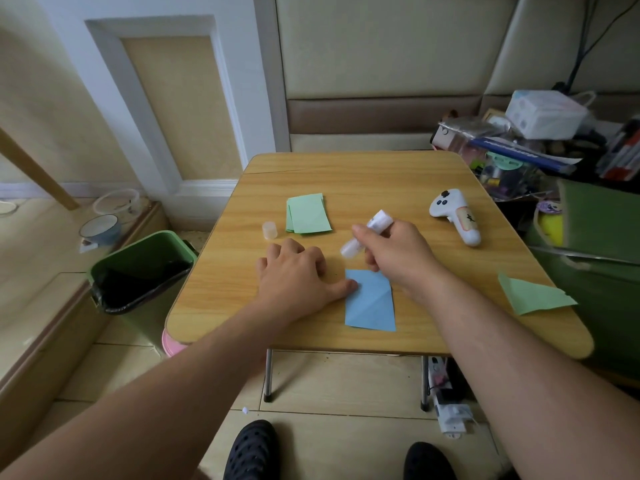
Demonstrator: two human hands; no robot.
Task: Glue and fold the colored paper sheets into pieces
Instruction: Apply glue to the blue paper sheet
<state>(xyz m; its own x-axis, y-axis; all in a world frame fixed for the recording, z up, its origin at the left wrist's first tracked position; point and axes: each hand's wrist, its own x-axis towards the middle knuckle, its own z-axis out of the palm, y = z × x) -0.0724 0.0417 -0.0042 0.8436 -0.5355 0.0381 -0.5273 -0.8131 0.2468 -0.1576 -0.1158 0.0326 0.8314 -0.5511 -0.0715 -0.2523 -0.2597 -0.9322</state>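
While the left hand (294, 271) lies flat on the wooden table (346, 174), fingers relaxed & thumb tip touching the upper-left corner of the blue paper (372, 306), the right hand (391, 252) grips an uncapped glue stick (363, 233), tilted, tip just above the sheet's top edge. Blue paper sits near table's front edge, creased diagonally. Glue cap (269, 230) stands beside the green paper stack (307, 213). Folded green piece (530, 296) at right edge; white controller (455, 216) well apart, far right.
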